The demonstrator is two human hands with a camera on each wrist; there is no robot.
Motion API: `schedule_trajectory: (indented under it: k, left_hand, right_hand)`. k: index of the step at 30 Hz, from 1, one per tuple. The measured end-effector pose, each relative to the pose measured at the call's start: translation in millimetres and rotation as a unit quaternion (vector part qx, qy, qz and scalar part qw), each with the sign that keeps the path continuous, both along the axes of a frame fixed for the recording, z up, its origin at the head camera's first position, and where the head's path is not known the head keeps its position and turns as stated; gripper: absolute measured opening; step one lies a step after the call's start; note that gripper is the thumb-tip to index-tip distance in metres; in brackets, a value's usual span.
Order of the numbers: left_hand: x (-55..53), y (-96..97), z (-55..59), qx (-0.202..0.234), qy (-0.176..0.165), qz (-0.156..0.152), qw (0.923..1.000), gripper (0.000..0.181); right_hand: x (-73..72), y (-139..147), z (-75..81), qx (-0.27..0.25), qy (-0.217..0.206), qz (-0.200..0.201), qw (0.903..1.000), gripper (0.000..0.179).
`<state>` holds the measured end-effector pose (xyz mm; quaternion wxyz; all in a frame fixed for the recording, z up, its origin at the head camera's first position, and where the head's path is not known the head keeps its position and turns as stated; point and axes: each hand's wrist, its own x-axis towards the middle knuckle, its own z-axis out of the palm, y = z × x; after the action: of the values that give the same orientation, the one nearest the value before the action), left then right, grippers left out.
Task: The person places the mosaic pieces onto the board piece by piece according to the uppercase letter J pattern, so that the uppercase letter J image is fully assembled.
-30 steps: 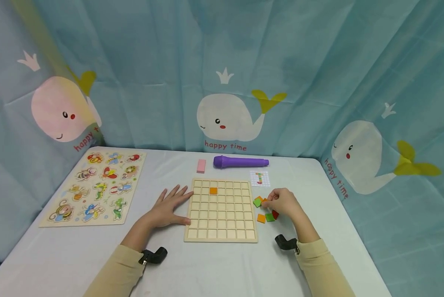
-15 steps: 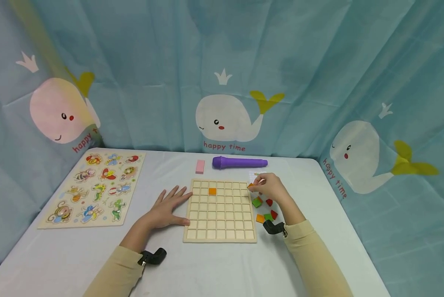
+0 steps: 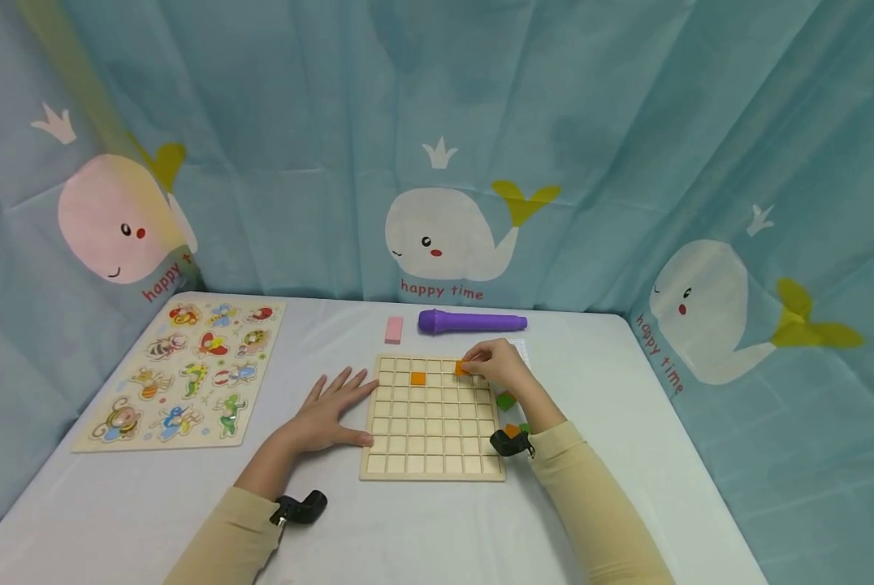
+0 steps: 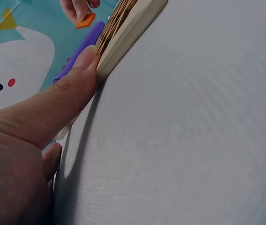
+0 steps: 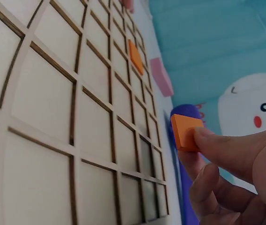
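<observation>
A light wooden grid board (image 3: 437, 480) lies flat on the white table. My left hand (image 3: 325, 414) rests along its left edge, fingers spread and thumb touching the side; the left wrist view shows that thumb (image 4: 72, 89) against the rim. Above the board's far right part, my right hand (image 3: 501, 363) pinches an orange square tile (image 5: 186, 133) between thumb and fingers. In the right wrist view the tile is held clear of the board. Another orange tile (image 3: 418, 379) sits in a cell of the second row from the far edge.
Green tiles (image 3: 506, 400) and an orange tile (image 3: 512, 431) lie right of the board, partly behind my right arm. Beyond it are a pink block (image 3: 394, 330), a purple microphone (image 3: 472, 322) and a half-covered pattern card (image 3: 520, 349). An insect puzzle board (image 3: 181, 374) lies left.
My right hand has picked up the orange tile from beside the board and carried it up and left, over the board's far right part. The left hand has stayed put.
</observation>
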<state>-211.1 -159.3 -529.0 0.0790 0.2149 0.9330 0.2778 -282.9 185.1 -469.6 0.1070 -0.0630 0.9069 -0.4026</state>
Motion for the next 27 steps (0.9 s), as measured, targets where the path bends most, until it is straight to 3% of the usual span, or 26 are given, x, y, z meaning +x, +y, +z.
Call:
schedule_trajectory:
  k: [11,20,27]
  left_hand:
    - [-0.6,0.1,2.8,0.001,0.005,-0.007,1.0,0.104]
    - [0.9,0.1,4.5,0.003,0.0,-0.006,1.0,0.104]
    - [2.1,-0.3,4.5,0.003,-0.006,-0.001,1.0,0.104]
  right_hand:
    - [-3.0,-13,-18.8,0.017,0.017,0.028,0.9993,0.008]
    - [-1.8,-18,-22.6,0.042,0.022,0.033,0.9984,0.005]
    - [0.1,-17,-21.5,0.027,0.021,0.036,0.9988,0.006]
